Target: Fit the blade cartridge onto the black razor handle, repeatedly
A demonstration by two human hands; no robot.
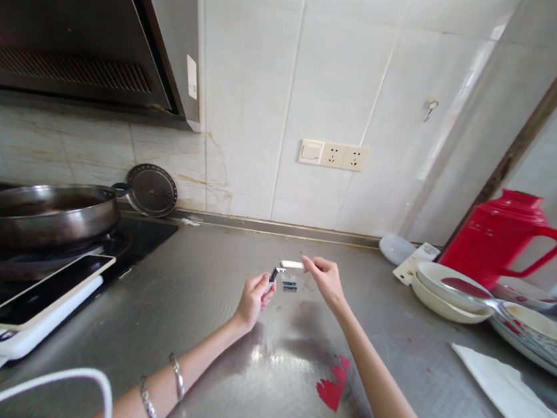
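Observation:
Near the middle of the steel counter, my left hand (pixel 252 298) is closed on a small dark razor-like tool (pixel 273 277) with a light top end, tilted upward. Just to its right, my right hand (pixel 323 278) pinches a short white stick-like piece (pixel 292 265), held level and pointing left. The piece's left end is close above the tool's head; whether they touch I cannot tell. Behind and below them a small clear packet with dark greenish strips (pixel 289 284) lies on the counter. Two silver bracelets circle my left forearm.
At left, a pan (pixel 42 209) sits on the black stove, with a phone (pixel 48 290) on a white power bank (pixel 34 325) and its cable in front. A red jug (pixel 501 238), stacked bowls (pixel 450 292) and white paper (pixel 513 400) are at right. A red patch (pixel 333 386) marks the counter.

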